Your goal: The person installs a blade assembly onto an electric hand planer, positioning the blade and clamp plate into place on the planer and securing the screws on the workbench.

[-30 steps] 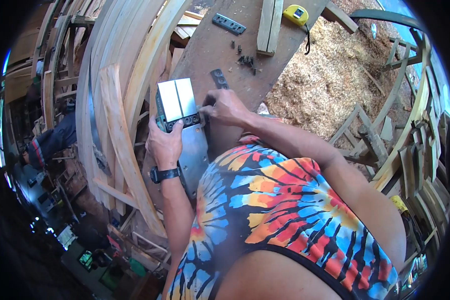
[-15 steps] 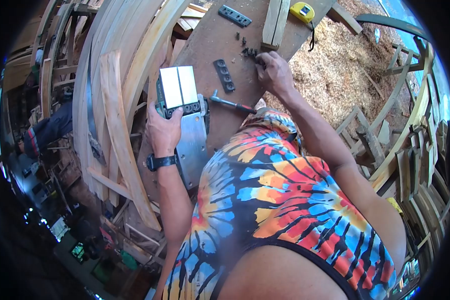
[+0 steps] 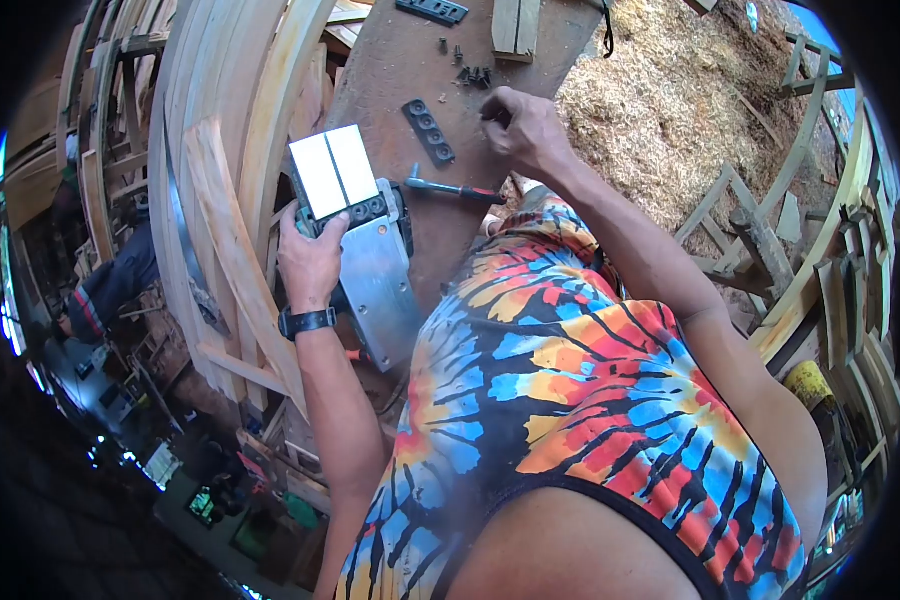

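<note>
An upturned electric hand planer [image 3: 382, 290] lies on the board, its metal sole facing up. My left hand [image 3: 310, 262] grips its side, thumb resting by the dark strip with round bolt heads. My right hand [image 3: 532, 132] is raised just beside a small pile of dark bolts [image 3: 476, 77], fingers curled together. Whatever is between those fingers is hidden. A black bar with several round holes [image 3: 428, 132] lies between the planer and the bolts. Below it rests a wrench with a red and black handle [image 3: 458, 189].
Another dark slotted bar [image 3: 432, 10] and a wooden block [image 3: 515, 32] lie at the far end of the brown board [image 3: 365, 95]. Long curved planks [image 3: 230, 90] stand at the left. Wood shavings [image 3: 660, 120] cover the ground at right. Another person's leg [image 3: 120, 280] shows at far left.
My right hand has drawn back from the bolts with its fingers curled. My left hand keeps its grip on the planer. The view has shifted, and the yellow tape measure has left it.
</note>
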Action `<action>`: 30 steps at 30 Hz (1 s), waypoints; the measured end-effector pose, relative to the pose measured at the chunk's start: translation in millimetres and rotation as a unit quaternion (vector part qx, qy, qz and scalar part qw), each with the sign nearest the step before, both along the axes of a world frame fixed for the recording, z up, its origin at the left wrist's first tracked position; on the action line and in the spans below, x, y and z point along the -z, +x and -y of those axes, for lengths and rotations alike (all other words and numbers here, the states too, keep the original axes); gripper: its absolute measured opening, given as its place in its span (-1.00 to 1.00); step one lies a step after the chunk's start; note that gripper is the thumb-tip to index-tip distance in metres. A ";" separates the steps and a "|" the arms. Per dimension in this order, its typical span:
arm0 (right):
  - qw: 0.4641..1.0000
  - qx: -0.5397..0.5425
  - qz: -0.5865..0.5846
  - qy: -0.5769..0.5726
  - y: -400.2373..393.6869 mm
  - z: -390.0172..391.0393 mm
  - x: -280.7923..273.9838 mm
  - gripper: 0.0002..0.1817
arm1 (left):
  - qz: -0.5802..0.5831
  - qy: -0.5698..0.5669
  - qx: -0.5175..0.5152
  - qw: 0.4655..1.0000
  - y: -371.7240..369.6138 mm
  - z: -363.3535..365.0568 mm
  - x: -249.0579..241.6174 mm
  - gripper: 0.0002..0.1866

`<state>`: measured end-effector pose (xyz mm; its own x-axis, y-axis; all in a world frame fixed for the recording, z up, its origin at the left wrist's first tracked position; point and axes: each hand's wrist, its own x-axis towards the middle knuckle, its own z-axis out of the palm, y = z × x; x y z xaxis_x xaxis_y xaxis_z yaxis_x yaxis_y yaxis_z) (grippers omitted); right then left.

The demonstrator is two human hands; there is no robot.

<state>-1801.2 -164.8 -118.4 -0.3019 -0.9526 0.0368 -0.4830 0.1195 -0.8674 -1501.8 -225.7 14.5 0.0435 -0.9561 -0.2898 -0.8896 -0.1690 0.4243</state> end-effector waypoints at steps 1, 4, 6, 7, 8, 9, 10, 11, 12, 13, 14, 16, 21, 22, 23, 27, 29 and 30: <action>0.996 -0.003 0.081 0.032 6.2 -2.2 -12.1 -0.78 | -0.006 0.016 -0.014 1.000 -8.0 -1.6 -7.0 -0.24; 0.972 -0.056 0.196 0.118 22.9 -0.2 -35.7 -0.74 | -0.024 0.027 -0.018 0.999 -2.1 0.7 -4.9 -0.26; 0.960 -0.081 0.245 0.110 38.7 -0.3 -36.8 -0.76 | -0.034 0.033 -0.024 0.999 -1.8 2.9 -3.8 -0.28; 0.959 -0.094 0.242 0.110 46.7 0.9 -39.3 -0.76 | -0.036 0.036 -0.028 0.998 -0.8 3.8 -3.9 -0.28; 0.960 -0.115 0.237 0.098 54.2 2.7 -39.8 -0.76 | -0.039 0.039 -0.034 0.998 0.9 4.1 -3.7 -0.28; 0.959 -0.138 0.231 0.086 61.3 5.1 -41.0 -0.76 | -0.036 0.028 -0.024 0.999 4.1 4.9 -1.3 -0.28; 0.958 -0.161 0.225 0.075 68.0 7.2 -43.0 -0.76 | -0.032 0.017 -0.016 0.999 8.4 5.7 2.5 -0.27; 0.954 -0.175 0.236 0.062 73.9 8.6 -45.5 -0.77 | -0.029 0.007 -0.008 1.000 12.1 6.3 4.9 -0.26; 0.955 -0.178 0.232 0.049 80.6 10.6 -44.3 -0.78 | -0.008 0.009 -0.008 1.000 12.3 6.1 4.3 -0.24; 0.956 -0.182 0.226 0.035 88.7 12.1 -40.5 -0.79 | 0.012 0.010 -0.008 1.000 10.5 6.3 2.9 -0.23; 0.957 -0.186 0.220 0.021 95.9 14.0 -38.0 -0.80 | 0.032 0.010 -0.009 0.999 10.2 6.5 2.3 -0.21; 0.966 -0.181 0.186 0.010 104.7 17.7 -35.6 -0.82 | 0.031 0.012 -0.009 0.999 11.3 6.4 2.8 -0.16; 0.972 -0.178 0.154 -0.002 115.8 20.0 -29.5 -0.82 | 0.051 -0.030 0.018 0.998 15.1 3.5 8.7 -0.18; 0.972 -0.182 0.146 -0.014 118.1 19.8 -27.9 -0.83 | 0.054 -0.044 0.032 0.997 16.2 2.8 10.0 -0.20; 0.973 -0.186 0.138 -0.026 120.1 19.7 -25.6 -0.83 | 0.054 -0.049 0.036 0.997 16.0 2.2 10.0 -0.20; 0.974 -0.192 0.105 -0.049 121.4 20.2 -27.5 -0.87 | 0.057 0.006 -0.011 0.998 1.3 0.7 -2.9 -0.17; 0.974 -0.197 0.087 -0.065 123.3 20.0 -24.0 -0.89 | 0.050 0.004 -0.009 0.999 0.3 1.4 -0.3 -0.17; 0.974 -0.199 0.077 -0.074 123.9 20.1 -25.3 -0.90 | 0.052 0.003 -0.008 0.999 0.8 1.4 0.8 -0.17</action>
<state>-1677.3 -184.9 -93.1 0.0778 -0.9829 0.1667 -0.3279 -0.1831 -0.9268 -1501.0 -227.1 13.8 0.0885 -0.9532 -0.2891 -0.9258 -0.1858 0.3293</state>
